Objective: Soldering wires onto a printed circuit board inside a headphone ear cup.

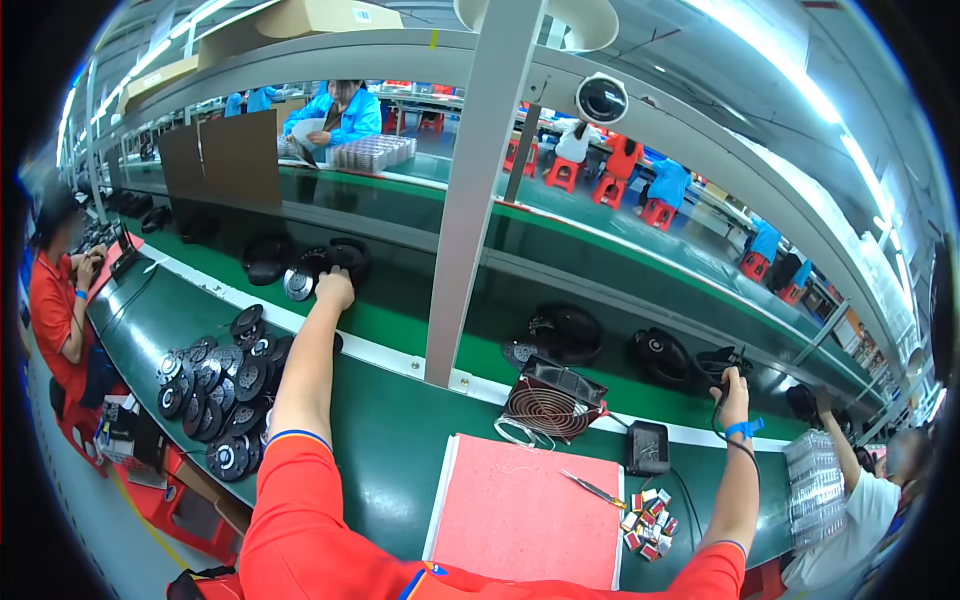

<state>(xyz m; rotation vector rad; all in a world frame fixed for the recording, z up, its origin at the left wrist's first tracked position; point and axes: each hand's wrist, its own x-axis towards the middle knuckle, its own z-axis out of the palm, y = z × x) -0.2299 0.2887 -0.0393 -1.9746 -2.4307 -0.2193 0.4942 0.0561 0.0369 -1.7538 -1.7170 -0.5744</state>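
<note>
My left hand point(335, 288) reaches across to the green belt, its fingers bent at a black round part point(345, 256); the fingertips are partly hidden. Beside it lies a round disc with a silvery face point(298, 284). Stretched out at the right, my right hand point(733, 393) has its fingers closed on a black part point(716, 362) above the belt's near edge. That part's exact kind does not show. A blue wrist strap point(745, 428) with a dark cord circles my right wrist. Left of that hand, a black rounded housing point(660, 354) sits on the belt.
A heap of black discs point(215, 390) covers the left bench. Before me lie a pink mat point(525, 510), tweezers point(592, 487), small red-and-white pieces point(650, 522), a fan point(555, 400) and a black tray point(647, 447). A metal post point(480, 200) rises between my arms. Co-workers sit both sides.
</note>
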